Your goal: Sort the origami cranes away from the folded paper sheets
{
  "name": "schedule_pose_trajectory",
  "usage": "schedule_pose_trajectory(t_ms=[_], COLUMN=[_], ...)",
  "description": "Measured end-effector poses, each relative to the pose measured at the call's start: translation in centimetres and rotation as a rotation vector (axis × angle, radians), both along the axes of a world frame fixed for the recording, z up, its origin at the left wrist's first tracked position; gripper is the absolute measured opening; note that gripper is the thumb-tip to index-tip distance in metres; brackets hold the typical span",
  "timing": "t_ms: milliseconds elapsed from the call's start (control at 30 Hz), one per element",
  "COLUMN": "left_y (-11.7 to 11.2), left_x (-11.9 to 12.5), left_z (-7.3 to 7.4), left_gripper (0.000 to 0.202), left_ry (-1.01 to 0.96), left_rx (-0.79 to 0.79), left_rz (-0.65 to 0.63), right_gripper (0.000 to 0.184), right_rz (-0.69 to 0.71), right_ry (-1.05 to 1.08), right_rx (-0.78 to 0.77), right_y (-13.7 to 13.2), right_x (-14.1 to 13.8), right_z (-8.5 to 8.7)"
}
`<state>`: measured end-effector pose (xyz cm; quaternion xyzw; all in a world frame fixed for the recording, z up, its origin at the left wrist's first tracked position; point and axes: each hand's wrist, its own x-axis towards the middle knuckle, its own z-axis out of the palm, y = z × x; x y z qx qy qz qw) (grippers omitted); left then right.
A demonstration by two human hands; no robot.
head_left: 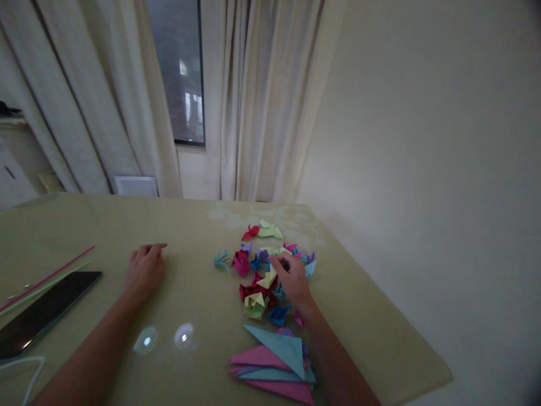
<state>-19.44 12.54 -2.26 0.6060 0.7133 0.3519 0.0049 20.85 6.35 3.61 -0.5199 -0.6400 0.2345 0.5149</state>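
Observation:
My right hand [291,277] reaches into a pile of small folded paper figures [262,265] in red, green, blue, purple and yellow, on a pale green table [190,237]. Its fingers are curled over a yellow piece [267,279], pinching among the figures. My left hand [144,268] rests on the table to the left, fingers loosely bent with the index finger stretched out, holding nothing. A stack of folded pink and blue paper triangles [276,366] lies near my right forearm.
A dark tablet [40,314] lies at the left with thin pink and green straws [46,280] beside it and a white cable [25,372] near the front edge. Curtains and a window stand behind the table; a wall is at the right.

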Motion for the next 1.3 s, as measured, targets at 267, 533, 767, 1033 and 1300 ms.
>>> schedule_pose_trajectory(t_ms=[267,533,767,1033,1300], left_y=[0.8,-1.5,-0.5,2.4,0.8], left_x=[6.4,9.9,13.7,16.7,17.1], left_z=[-1.0,-2.8,-2.6,-1.6,-1.5], left_gripper=[0.069,0.086,0.063,0.073,0.086], left_ry=[-0.678,-0.028,0.091,0.090,0.244], left_rx=[0.014,0.014,0.065,0.073,0.143], left_rz=[-0.282,-0.662,-0.682,-0.705,-0.729], right_gripper=[0.044,0.042,0.063,0.063,0.066], right_rz=[0.055,-0.303,-0.623,-0.456,-0.248], right_ry=[-0.032,-0.019,-0.409,-0.379,-0.233], right_rx=[-0.015,0.084,-0.332,-0.318,-0.174], right_y=[0.2,0.9,1.6,2.5,2.6], right_x=[0.1,4.9,10.7,9.5,8.3], right_z=[-1.0,1.2,-0.2,-2.5,-3.1])
